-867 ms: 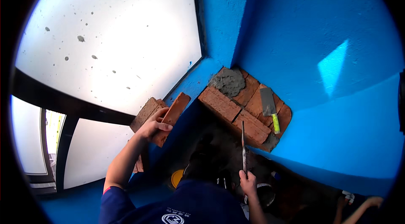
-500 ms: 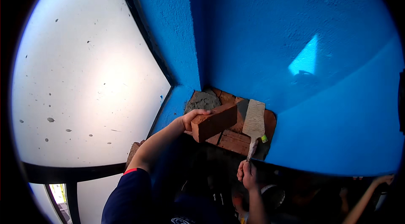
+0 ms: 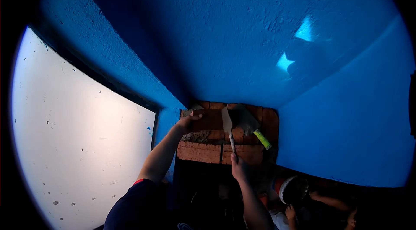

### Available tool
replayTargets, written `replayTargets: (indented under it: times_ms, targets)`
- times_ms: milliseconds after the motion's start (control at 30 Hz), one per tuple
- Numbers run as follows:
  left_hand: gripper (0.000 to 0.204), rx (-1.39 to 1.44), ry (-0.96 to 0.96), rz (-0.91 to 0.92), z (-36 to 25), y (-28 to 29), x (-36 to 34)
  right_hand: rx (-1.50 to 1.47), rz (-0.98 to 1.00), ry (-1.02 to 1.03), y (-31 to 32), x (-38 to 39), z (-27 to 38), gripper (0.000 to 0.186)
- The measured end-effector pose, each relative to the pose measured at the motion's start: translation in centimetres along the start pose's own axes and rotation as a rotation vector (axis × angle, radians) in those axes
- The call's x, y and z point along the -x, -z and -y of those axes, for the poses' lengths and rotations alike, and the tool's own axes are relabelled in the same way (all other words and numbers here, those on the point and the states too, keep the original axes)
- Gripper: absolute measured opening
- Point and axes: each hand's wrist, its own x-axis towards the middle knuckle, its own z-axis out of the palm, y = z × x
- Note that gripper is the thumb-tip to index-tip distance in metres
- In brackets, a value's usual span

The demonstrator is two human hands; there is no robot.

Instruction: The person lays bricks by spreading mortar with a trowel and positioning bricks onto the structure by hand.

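Left hand clasps the left end of a dark-red oblong clay brick, long axis left-right; right hand grips a grey metal trowel reaching near the brick's right end

Just toward six o'clock from centre, the held trowel hides the dark brick's right end — whether they touch is unclear. At five o'clock, the bucket's contents sink into shadow — a co-worker is cut off below.
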Motion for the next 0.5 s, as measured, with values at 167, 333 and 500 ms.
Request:
replayTargets:
  times_ms: [167,333,500]
  targets:
    - [0.077,-0.023,-0.100,-0.214,1.0,1.0,0.0,-0.633,-0.265,0.481,0.8,4.9,4.0,0.041]
    - [0.075,-0.042,-0.098,-0.226,0.5,-0.6,-1.4,-0.400,-0.568,0.501,-3.0,0.2,0.1,0.044]
    - [0.065,0.010,-0.197,-0.181,2.8,2.2,-2.1,-0.111,-0.172,0.053,-2.1,-1.5,1.2,0.051]
